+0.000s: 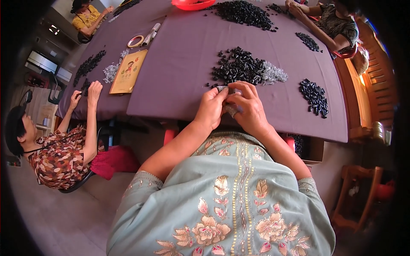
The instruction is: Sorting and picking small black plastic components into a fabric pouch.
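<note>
My left hand (209,107) and my right hand (250,109) meet at the near edge of the table, fingers bent inward and pinched together. Something small and dark shows between the fingertips, too hidden to name. Greyish wrapping seems to cover some fingertips. Just beyond my hands lies a heap of small black cylindrical pieces (239,64). Touching its right side is a smaller heap of clear plastic pieces (273,73). Farther right, a separate group of black pieces (314,98) lies on the purple-grey tablecloth (175,81).
Left are a yellow booklet (129,71), a tape roll (136,41) and markers (150,34). A red basin (193,4) and large black heap (245,13) stand far back. Co-workers sit left (60,158), far left (87,19) and far right (337,30). A box (314,153) sits below the table.
</note>
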A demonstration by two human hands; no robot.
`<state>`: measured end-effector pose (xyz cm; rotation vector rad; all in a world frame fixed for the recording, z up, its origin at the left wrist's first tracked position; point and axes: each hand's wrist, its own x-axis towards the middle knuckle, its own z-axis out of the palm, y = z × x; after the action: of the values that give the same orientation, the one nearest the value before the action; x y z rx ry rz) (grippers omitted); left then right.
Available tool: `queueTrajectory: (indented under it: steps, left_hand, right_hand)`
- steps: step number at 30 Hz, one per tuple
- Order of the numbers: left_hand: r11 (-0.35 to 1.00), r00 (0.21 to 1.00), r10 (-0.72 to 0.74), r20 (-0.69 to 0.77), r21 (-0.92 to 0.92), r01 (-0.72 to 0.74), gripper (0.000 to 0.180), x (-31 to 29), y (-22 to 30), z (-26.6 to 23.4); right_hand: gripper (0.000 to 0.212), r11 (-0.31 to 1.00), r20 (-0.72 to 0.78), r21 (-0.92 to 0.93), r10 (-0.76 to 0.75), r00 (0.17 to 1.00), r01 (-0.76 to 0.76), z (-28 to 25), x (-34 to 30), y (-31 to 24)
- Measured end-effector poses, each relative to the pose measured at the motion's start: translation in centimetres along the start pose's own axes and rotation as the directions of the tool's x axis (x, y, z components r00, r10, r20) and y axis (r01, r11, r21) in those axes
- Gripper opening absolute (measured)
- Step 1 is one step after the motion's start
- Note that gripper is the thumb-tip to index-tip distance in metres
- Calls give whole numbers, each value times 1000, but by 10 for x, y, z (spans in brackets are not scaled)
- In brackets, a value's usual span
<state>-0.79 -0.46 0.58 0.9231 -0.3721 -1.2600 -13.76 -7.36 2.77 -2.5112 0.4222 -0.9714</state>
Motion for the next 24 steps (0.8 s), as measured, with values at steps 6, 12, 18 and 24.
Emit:
queueTrajectory:
  steps: [6, 12, 18, 24]
  left_hand:
    - [998, 996, 62, 67, 24, -63, 16, 2, -4, -2]
    - [959, 982, 129, 135, 234, -158, 18, -4, -9, 3]
    - [873, 959, 141, 244, 426, -237, 20, -4, -12, 1]
    - [866, 960, 124, 251, 445, -228, 20, -12, -10, 5]
  right_hand:
    - [26, 986, 9, 129, 106, 994, -107, -4, 2, 4]
    - [15, 867, -40, 393, 348, 937, -306, -15, 5, 25]
    - [7, 718, 249, 512, 401, 881, -472, -20, 3, 35]
    - [3, 586, 255, 664, 406, 878, -464, -20, -1, 36]
